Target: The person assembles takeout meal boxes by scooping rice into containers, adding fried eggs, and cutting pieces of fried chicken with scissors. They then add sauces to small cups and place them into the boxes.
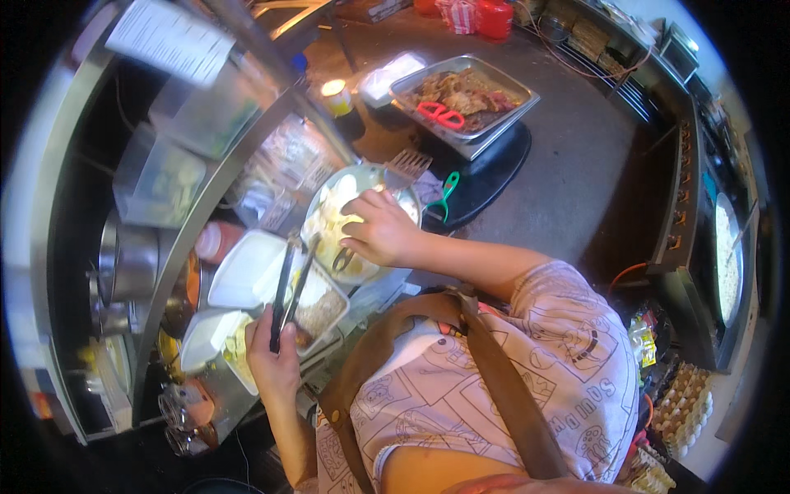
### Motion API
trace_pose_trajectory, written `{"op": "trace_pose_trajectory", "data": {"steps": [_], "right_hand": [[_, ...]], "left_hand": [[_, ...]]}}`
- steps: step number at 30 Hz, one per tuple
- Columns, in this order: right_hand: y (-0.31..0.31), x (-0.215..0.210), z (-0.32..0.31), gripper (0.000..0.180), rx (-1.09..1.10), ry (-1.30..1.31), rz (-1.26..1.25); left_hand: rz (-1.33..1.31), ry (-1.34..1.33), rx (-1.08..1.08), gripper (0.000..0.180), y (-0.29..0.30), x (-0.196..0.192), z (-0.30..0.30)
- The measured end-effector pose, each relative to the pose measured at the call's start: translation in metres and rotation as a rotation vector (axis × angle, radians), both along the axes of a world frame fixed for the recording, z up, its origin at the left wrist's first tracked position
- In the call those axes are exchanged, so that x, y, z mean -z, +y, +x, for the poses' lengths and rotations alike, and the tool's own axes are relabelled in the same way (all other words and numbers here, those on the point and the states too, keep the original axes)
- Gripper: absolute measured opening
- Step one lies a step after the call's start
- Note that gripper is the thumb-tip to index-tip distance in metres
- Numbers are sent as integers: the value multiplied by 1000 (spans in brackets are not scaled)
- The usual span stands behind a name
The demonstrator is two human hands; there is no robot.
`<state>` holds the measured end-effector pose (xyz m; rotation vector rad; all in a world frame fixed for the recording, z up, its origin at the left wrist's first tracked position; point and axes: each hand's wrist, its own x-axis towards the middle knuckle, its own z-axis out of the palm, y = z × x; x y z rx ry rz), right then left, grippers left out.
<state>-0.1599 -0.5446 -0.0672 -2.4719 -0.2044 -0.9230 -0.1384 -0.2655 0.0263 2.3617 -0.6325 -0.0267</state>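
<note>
Slim tongs [283, 288] — round bowl [374, 174], probably metal

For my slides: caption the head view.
Left hand holds tongs over an open white box; right hand reaches into a bowl.

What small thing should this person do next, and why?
Probably lift a little pale food from the bowl toward the box: the right hand is at that food, the box lies open beside the bowl, and the left hand is busy holding the tongs.
</note>
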Motion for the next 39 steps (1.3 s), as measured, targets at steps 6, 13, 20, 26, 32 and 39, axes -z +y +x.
{"op": "trace_pose_trajectory", "data": {"steps": [6, 13, 20, 26, 32, 39], "right_hand": [[-146, 11, -51, 27, 269, 20, 70], [-282, 22, -94, 32, 556, 14, 130], [-308, 43, -129, 30, 530, 85, 286], [-322, 48, -150, 28, 607, 125, 338], [-354, 28, -121, 26, 600, 3, 297], [-336, -44, -51, 35, 116, 32, 674]], "left_hand": [[56, -258, 313, 39, -187, -17, 45], [211, -599, 473, 32, -421, -7, 97], [792, -572, 499, 21, -593, 32, 102], [759, -600, 443, 21, -599, 46, 103], [236, -486, 335, 22, -527, 8, 115], [-87, -238, 371, 26, -345, -49, 88]]}}
